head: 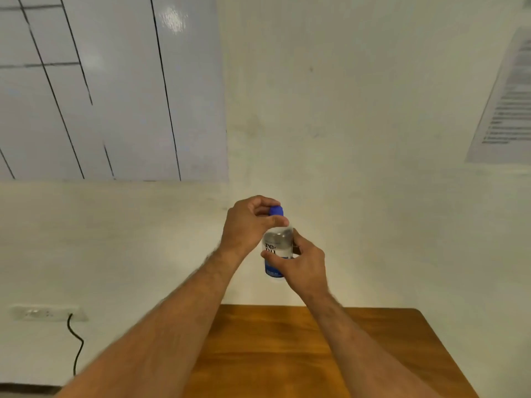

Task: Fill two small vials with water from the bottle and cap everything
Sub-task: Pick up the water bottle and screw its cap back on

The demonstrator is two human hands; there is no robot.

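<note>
Nearest you lies the wooden tabletop (330,354), and only its far end shows between your forearms; no vials are visible anywhere, so you cannot tell from here where they stand or whether they are filled. Above and beyond that edge you hold the bottle (278,248) upright in the air, clear of the tabletop, in front of the pale wall. Your right hand (301,268) wraps its lower body, fingers curled round the blue part of the label, thumb on the near side. Your left hand (248,225) comes over the top and pinches the blue cap (276,211) between thumb and curled fingers. Whether you are loosening or tightening it cannot be read from this view; either is possible under the task. The risks follow from that grip: the bottle looks thin-walled, so if your right hand squeezes while the cap comes free, water is likely to well out over your fingers. A small cap twisted in mid-air can also slip and drop beyond the tabletop. With the vials out of sight, tipping the bottle before looking down could spill. Farther back, a power strip (47,313) with a black cable (76,346) sits low on the left wall, so water should stay away from there. A printed sheet (505,104) hangs at far right.
</note>
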